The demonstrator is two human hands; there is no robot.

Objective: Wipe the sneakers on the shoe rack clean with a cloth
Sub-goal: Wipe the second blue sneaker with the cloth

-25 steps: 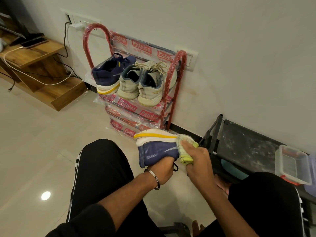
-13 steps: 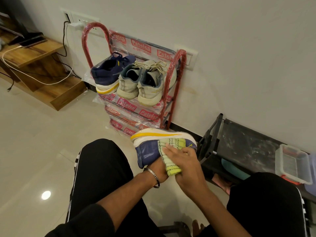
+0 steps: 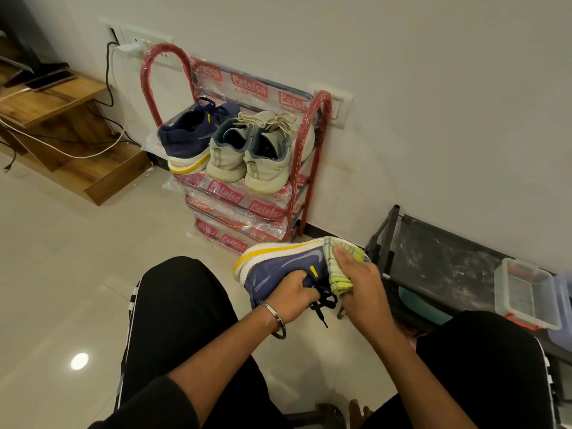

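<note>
A blue sneaker [image 3: 278,264] with a white and yellow sole lies on its side above my knees, sole toward the wall. My left hand [image 3: 292,297] grips it at the lace opening. My right hand [image 3: 360,283] presses a yellow-green cloth [image 3: 337,267] against the shoe's toe end, fingers curled over the cloth. On the top shelf of the red shoe rack [image 3: 315,156] stand the matching blue sneaker [image 3: 193,134] and a pair of off-white sneakers [image 3: 247,153], heels toward me.
A low black rack [image 3: 439,264] stands at the right, with a clear plastic box [image 3: 526,297] on it. Wooden shelving [image 3: 62,125] with cables and a wall socket sits at the left. Glossy tiled floor lies to the left of my black-trousered legs.
My right hand has slid the cloth along the shoe's side from the middle back to the toe end. The left hand keeps its hold, and the shoe has tilted slightly.
</note>
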